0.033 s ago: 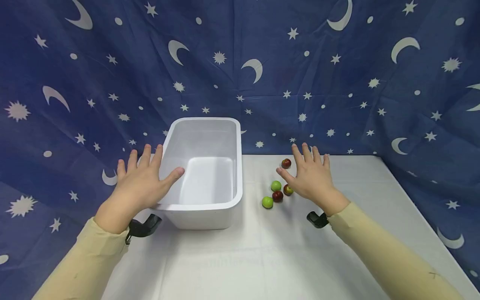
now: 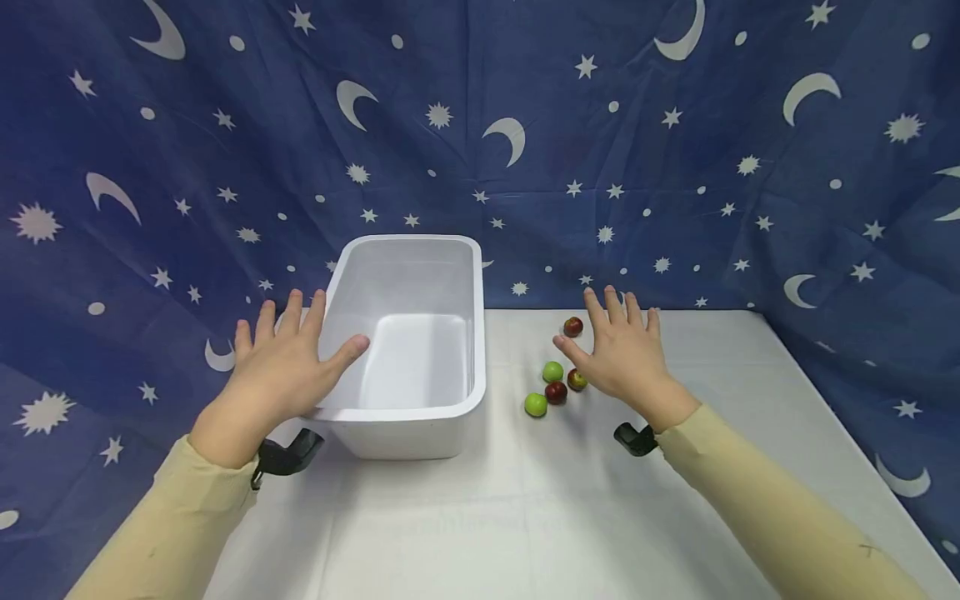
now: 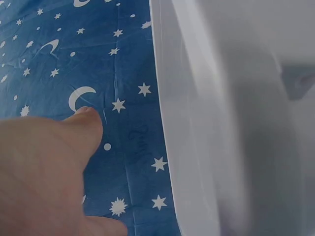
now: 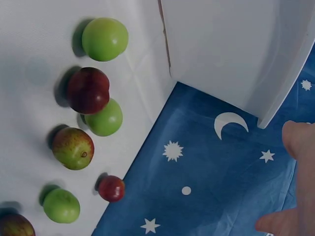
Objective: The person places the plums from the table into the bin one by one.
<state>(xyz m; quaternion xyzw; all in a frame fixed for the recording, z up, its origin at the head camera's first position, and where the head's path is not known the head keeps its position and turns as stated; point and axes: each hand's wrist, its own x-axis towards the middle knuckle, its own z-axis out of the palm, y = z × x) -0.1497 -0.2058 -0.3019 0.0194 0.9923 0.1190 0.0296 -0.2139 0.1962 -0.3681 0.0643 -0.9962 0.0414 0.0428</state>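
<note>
My left hand (image 2: 279, 372) is held with fingers spread by the left side of a white plastic tub (image 2: 420, 412), its thumb overlapping the rim in the head view. In the left wrist view the thumb (image 3: 86, 130) appears apart from the tub wall (image 3: 189, 128). My right hand (image 2: 624, 360), also spread and holding nothing, hovers to the right of several small apples. Among them are a green apple (image 2: 536, 405), a dark red apple (image 2: 556, 392) and a red-green apple (image 2: 577, 379). More apples show in the right wrist view, including a green apple (image 4: 61, 205) hidden from the head camera.
A white-covered table (image 2: 480, 533) carries the tub and apples. Behind it hangs a blue cloth (image 2: 540, 225) with moons and stars. A small red apple (image 2: 573, 327) lies near the table's back edge. Black wrist devices (image 2: 291, 452) sit under both wrists.
</note>
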